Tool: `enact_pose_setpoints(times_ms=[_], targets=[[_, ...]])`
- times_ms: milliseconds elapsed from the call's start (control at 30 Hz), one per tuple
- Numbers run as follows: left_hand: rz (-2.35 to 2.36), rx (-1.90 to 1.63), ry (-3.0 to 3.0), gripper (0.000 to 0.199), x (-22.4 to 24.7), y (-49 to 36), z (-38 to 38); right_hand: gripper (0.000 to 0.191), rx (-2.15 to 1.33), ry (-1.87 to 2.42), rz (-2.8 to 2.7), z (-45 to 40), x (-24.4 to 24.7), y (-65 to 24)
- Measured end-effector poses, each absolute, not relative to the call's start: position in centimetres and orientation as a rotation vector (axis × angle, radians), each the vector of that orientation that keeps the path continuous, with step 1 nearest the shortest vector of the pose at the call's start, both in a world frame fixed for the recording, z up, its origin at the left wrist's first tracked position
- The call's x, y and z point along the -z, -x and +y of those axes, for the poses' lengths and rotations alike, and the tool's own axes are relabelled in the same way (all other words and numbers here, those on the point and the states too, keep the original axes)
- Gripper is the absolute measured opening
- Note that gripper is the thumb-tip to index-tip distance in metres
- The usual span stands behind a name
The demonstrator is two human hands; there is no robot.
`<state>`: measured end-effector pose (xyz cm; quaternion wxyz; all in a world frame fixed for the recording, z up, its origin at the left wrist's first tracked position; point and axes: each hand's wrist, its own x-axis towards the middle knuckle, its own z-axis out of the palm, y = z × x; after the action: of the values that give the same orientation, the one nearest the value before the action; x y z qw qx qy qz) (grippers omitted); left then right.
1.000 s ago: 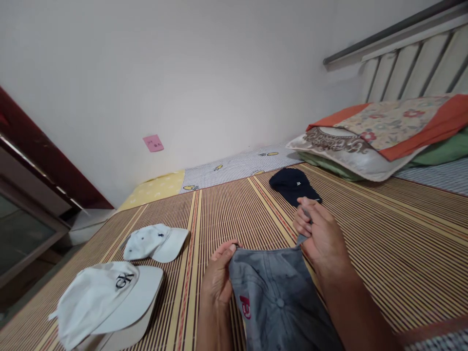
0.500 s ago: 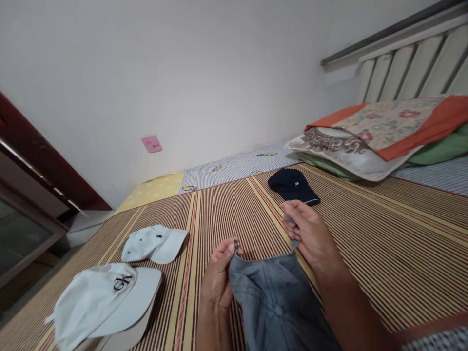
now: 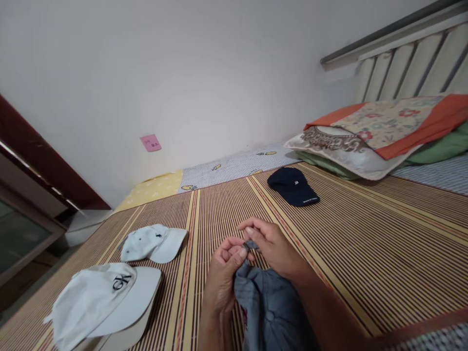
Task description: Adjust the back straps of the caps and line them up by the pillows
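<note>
A grey-blue baseball cap [image 3: 272, 307] hangs from both hands near the bottom of the view, its crown facing up and its lower part cut off by the frame. My left hand [image 3: 224, 270] is closed on the buckle end of the cap's back strap, thumb and fingers pinched. Right beside it, my right hand [image 3: 272, 243] pinches the free end of the strap [image 3: 251, 244] close to the buckle. Whether the strap passes through the buckle I cannot tell.
A dark navy cap [image 3: 292, 186] lies on the striped bamboo mat [image 3: 219, 214]. To the left are a pale blue cap [image 3: 151, 243] and white cap [image 3: 95, 302], with a beige brim under the latter. Pillows [image 3: 340, 146] lie at the right, below a radiator [image 3: 413, 66].
My right hand has moved left and down, bringing the strap's free end to the buckle at my left hand. The cap's back opening has narrowed and its crown has folded.
</note>
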<state>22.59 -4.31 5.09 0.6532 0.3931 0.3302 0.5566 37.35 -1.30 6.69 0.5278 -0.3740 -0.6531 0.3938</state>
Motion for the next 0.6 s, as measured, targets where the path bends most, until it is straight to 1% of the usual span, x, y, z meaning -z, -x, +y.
enact_pose_setpoints(times_ms=[267, 467, 600], targets=[[0.754, -1.242, -0.879, 0.031, -4.6, -22.5, -4.2, 0.019, -0.993, 0.917, -1.599, -2.0, -7.5, -37.4], [0.738, -1.211, -0.886, 0.031, -4.2, -22.5, -4.2, 0.018, -1.214, 0.871, -1.482, -2.0, -7.0, -36.8], [0.735, -1.198, -0.913, 0.028, -4.0, -22.6, -4.2, 0.018, -1.196, 0.864, -1.499, -1.9, -6.8, -36.8]])
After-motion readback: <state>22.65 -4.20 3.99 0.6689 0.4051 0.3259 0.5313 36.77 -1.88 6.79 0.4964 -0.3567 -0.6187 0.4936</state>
